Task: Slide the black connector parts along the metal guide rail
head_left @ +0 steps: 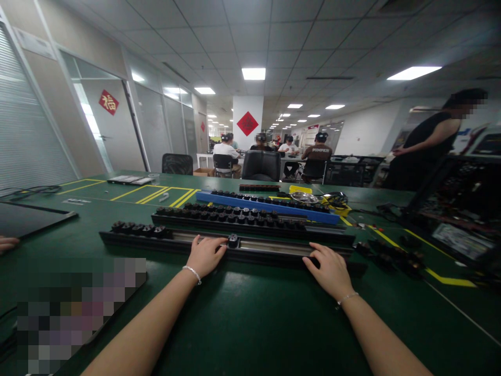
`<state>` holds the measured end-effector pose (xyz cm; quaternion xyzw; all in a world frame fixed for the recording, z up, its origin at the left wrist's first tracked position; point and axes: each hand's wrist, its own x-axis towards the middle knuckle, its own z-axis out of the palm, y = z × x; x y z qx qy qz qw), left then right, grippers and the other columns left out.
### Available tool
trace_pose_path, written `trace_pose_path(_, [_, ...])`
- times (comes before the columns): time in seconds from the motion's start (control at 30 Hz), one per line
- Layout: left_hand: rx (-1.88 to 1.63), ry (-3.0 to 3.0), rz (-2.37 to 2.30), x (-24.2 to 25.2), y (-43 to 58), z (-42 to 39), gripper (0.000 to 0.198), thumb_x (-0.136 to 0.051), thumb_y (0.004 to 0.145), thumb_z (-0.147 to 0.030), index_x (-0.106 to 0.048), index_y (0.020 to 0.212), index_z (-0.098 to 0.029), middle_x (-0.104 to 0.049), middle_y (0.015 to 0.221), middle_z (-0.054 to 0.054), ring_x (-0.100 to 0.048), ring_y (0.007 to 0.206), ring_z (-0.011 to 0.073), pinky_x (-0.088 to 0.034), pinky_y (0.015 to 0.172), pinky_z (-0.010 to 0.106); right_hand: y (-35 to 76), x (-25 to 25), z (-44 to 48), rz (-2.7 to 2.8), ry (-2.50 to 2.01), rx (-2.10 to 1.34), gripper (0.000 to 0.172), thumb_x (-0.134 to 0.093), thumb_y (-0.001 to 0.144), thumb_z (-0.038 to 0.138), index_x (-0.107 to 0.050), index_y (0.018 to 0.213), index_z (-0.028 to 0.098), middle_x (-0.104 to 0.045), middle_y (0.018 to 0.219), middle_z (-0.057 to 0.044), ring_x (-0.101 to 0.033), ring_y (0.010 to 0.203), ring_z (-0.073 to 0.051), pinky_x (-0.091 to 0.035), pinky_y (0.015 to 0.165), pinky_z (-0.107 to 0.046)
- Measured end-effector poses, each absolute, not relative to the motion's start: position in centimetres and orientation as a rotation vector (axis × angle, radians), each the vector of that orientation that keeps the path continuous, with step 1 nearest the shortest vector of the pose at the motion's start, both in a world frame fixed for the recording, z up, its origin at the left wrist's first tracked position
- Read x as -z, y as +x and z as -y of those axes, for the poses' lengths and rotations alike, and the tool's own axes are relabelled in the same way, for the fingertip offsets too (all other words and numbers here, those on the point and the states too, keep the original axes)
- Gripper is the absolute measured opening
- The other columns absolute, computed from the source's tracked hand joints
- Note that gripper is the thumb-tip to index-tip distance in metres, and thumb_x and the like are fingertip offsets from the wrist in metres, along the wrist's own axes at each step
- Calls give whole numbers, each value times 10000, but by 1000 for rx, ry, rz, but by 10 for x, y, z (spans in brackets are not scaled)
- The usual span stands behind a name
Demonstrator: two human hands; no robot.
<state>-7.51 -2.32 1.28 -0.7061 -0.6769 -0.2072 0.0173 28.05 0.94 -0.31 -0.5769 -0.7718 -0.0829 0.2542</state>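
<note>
Steadying, apparently, the nearest black rail [270, 257], hands apart: left hand [205, 256] beside its lone black module [233, 241], right hand [331, 267] towards its right end, grip unclear.

left hand [206, 256], right hand [329, 269] at black rail [270, 257] | black block [233, 241] beside left hand | green table [250, 324]

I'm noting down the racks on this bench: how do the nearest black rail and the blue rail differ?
Colour: the nearest black rail is black; the blue rail is blue.
Filling: the black one has black parts clustered leftward, plus a lone part; the blue one's row spans most of its length.
Contact: the left hand and right hand touch the black one, not the blue.
Both are long and narrow.
</note>
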Motion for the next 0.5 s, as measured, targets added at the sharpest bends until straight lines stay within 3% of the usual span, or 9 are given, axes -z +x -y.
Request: trace_pose_path(0.5, [557,-2251,2027,-14,-72,25,377,-335,872,-472,-546,1159,-347,-650,1103,14,-527,1086,227,-178,1019,547,282,6,-12,2094,-1537,249,344,-410,807,492,-611,740,221,-578,1185,-50,-483,1105,-238,-354,881,-435])
